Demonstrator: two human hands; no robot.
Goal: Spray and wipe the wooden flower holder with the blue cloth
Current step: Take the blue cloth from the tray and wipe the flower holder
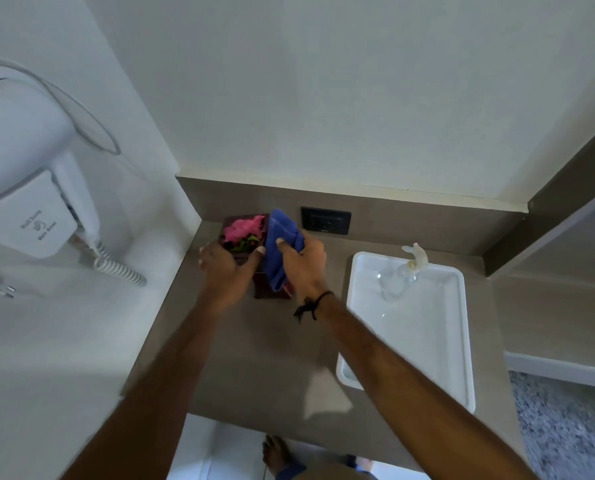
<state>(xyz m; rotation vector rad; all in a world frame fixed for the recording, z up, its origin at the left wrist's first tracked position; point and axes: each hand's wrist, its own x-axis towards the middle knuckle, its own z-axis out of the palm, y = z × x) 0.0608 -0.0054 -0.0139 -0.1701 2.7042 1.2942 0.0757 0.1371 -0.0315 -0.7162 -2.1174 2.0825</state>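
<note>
A dark wooden flower holder with pink flowers and green leaves stands at the back left corner of the brown counter. My left hand grips its near left side, thumb over the rim. My right hand presses a bunched blue cloth against the holder's right side; the cloth hangs down over that face. No spray bottle shows in the head view.
A white tray holding a clear plastic bottle lies on the counter to the right. A black wall socket sits behind the holder. A white wall hair dryer with coiled cord hangs on the left wall.
</note>
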